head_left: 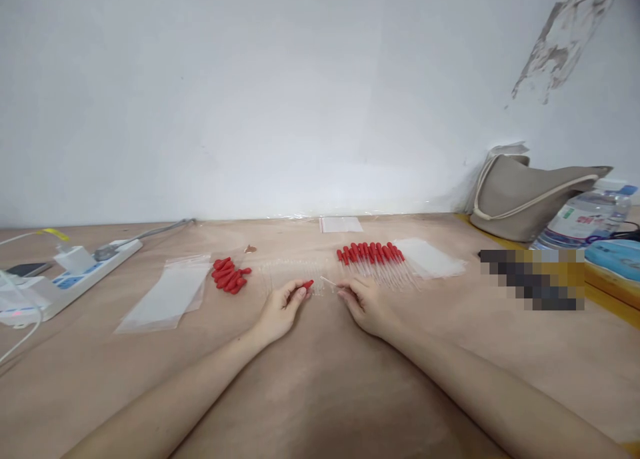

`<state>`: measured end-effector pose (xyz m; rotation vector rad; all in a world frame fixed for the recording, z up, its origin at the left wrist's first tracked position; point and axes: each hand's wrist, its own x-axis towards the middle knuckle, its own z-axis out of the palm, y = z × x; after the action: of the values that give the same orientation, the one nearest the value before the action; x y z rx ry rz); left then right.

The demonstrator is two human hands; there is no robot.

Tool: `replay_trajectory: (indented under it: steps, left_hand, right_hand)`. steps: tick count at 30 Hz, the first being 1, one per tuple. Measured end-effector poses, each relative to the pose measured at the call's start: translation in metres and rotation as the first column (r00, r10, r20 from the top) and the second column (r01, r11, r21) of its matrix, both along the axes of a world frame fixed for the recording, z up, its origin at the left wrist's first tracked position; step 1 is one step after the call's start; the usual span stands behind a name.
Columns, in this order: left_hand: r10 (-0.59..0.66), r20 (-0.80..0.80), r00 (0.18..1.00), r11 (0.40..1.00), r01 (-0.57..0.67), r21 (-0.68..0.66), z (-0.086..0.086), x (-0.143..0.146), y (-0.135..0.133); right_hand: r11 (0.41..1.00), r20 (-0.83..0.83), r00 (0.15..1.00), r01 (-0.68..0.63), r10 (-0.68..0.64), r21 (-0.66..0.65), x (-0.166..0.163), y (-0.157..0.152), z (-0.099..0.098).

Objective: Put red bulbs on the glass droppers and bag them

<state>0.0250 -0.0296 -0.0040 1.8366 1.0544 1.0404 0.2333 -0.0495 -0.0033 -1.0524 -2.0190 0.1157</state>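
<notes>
My left hand (pixel 285 307) pinches a red rubber bulb (pixel 309 284) between thumb and fingers. Facing it across a small gap, my right hand (pixel 364 304) grips a thin clear dropper tube (pixel 328 281), its free end pointing toward the bulb. Behind my hands lies a row of bare clear tubes (pixel 293 270), partly covered by my left hand. A pile of loose red bulbs (pixel 230 276) rests to the left. To the right, several droppers with red bulbs on clear tubes (pixel 373 254) lie side by side.
Clear plastic bags (pixel 165 296) lie at left, more bags (pixel 433 258) at right, and a small zip bag (pixel 341 224) near the wall. A power strip (pixel 75 279) with cables stands far left. A grey bag (pixel 533 196) and water bottle (pixel 583 216) stand far right.
</notes>
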Motion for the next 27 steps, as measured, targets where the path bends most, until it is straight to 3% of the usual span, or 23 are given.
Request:
replay_trajectory:
  steps: [12, 21, 27]
  left_hand:
    - [-0.057, 0.037, 0.998, 0.996, 0.059, -0.071, 0.000, -0.001, 0.000]
    - [-0.022, -0.087, 0.996, 0.999, 0.026, 0.043, 0.006, -0.002, -0.005]
    - [-0.058, -0.172, 0.983, 0.976, 0.092, 0.197, 0.008, -0.004, -0.011]
  right_hand:
    - [1.000, 0.120, 0.993, 0.017, -0.017, 0.007, -0.001, -0.005, 0.003]
    - [0.995, 0.147, 0.984, -0.098, 0.100, -0.014, 0.002, -0.002, 0.001]
    - [0.988, 0.176, 0.972, -0.151, 0.156, -0.042, 0.009, 0.005, 0.002]
